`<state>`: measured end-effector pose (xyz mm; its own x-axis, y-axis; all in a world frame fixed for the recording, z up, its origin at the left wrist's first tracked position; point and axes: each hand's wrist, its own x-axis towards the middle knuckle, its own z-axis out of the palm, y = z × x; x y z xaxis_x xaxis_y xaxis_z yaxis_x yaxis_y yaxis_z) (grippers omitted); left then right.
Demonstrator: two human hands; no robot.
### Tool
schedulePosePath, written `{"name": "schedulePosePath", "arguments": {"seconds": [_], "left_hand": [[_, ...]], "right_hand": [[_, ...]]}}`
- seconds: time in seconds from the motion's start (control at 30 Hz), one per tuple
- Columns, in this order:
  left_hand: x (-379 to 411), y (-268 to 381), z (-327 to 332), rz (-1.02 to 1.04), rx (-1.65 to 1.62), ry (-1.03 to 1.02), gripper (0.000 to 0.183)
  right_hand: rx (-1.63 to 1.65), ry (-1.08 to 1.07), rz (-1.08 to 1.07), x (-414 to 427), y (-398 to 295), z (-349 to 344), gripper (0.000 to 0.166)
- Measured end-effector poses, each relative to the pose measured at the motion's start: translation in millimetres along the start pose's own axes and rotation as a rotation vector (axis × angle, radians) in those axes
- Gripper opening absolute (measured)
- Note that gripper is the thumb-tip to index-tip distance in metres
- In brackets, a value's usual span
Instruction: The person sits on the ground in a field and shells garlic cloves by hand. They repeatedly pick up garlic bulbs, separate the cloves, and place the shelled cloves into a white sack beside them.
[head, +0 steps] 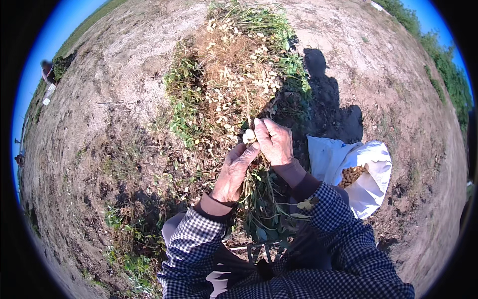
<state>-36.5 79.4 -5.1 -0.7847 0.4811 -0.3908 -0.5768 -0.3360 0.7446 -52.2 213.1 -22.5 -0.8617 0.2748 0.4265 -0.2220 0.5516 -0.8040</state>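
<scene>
A pulled peanut plant hangs between my hands, its leafy stems trailing down over my lap. My right hand grips its stem near the root. Pale peanut pods cluster at the thumb and fingertips of my left hand, which pinches the plant just below them. A thin root sticks up past my right thumb. Beyond my hands lies a heap of peanut plants, roots and pods turned up in the middle, green leaves around the edges.
To my right stands an open white sack with peanuts inside. Loose plants lie on the dry soil at lower left. A metal frame shows between my legs. Far left, a person is near a white object.
</scene>
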Motion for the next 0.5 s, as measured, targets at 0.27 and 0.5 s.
{"name": "schedulePosePath", "arguments": {"seconds": [0.27, 0.5], "left_hand": [[-4, 1, -2, -0.044, 0.035, -0.017, 0.021], [-20, 18, 2, -0.148, 0.116, -0.081, 0.023]], "right_hand": [[0.119, -0.117, 0.084, 3, 1, -9, 0.020], [0.467, -0.317, 0.243, 11, 6, -17, 0.032]]}}
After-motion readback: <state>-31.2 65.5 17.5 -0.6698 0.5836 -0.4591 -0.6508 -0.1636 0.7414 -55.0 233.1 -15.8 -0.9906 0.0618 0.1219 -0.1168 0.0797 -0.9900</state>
